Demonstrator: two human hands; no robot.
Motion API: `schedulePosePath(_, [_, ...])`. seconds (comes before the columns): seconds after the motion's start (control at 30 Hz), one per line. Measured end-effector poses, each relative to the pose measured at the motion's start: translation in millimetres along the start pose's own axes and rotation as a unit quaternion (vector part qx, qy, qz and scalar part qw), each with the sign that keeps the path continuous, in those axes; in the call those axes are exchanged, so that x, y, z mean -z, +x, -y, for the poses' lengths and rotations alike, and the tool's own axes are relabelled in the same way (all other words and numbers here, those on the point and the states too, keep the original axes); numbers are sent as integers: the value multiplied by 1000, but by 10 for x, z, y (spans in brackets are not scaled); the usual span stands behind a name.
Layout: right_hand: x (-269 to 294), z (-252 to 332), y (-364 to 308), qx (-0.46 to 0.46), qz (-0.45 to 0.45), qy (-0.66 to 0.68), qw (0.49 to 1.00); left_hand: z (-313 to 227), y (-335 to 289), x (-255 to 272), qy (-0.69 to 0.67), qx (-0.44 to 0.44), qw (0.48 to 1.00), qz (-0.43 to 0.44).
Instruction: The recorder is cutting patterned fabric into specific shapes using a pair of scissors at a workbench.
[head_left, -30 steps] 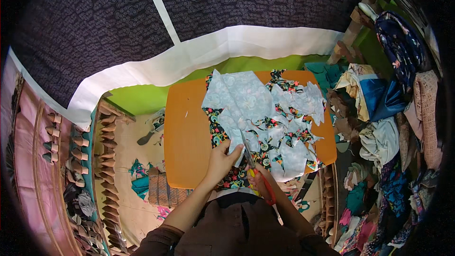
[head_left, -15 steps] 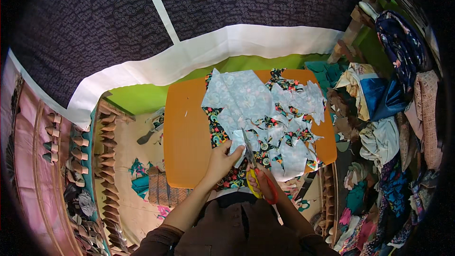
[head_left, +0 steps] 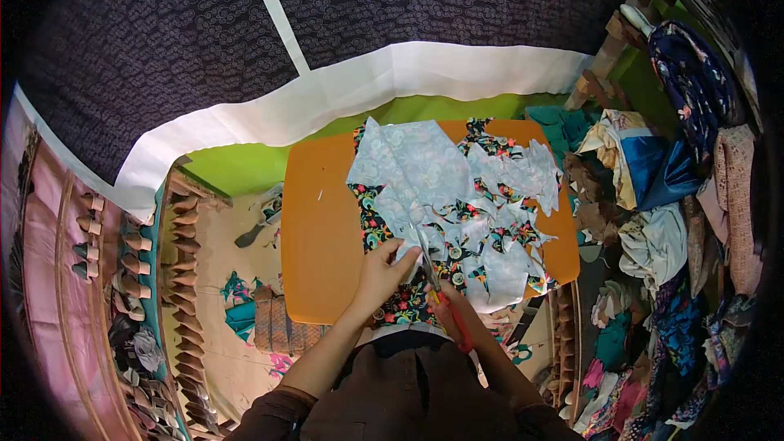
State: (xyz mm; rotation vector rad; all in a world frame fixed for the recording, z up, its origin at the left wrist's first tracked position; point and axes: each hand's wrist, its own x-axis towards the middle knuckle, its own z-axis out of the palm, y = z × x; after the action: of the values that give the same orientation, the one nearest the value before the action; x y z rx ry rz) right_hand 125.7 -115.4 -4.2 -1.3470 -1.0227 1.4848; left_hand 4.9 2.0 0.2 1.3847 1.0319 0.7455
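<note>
Gripping the scissors (head_left: 430, 269) just below mid-frame, our right hand (head_left: 446, 308) has its fingers wrapped round the red and yellow handles, with the blades pointing up over the pale cloth (head_left: 408, 155). Honestly, we can't tell how wide those blades are spread. Our left hand (head_left: 380, 278) is on the cloth just left of them, thumb and forefinger a bit apart, and we can't say if it's really pinching anything. We've got the cloth across the middle and right of the orange table (head_left: 322, 233), ragged pale pieces over a black floral print (head_left: 400, 308). Further out, we see brown shoe-shaped pieces (head_left: 186, 279) racked at left, a blue cloth (head_left: 657, 175) among heaped fabrics at right, and a dark patterned sheet (head_left: 441, 4) with a white border filling the top.
</note>
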Motion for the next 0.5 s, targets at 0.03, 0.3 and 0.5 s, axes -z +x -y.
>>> schedulePosePath(0.03, [-10, 0, -3, 15, -13, -19, 1000, -3, -5, 1, 2, 7, 1000, 5])
schedulePosePath(0.3, [46, -18, -18, -56, -1, 64, 996, 21, 17, 49, 10, 26, 1000, 9])
schedulePosePath(0.5, [81, -181, -9, -25, -21, 32, 999, -55, 13, 77, 40, 52, 992, 105])
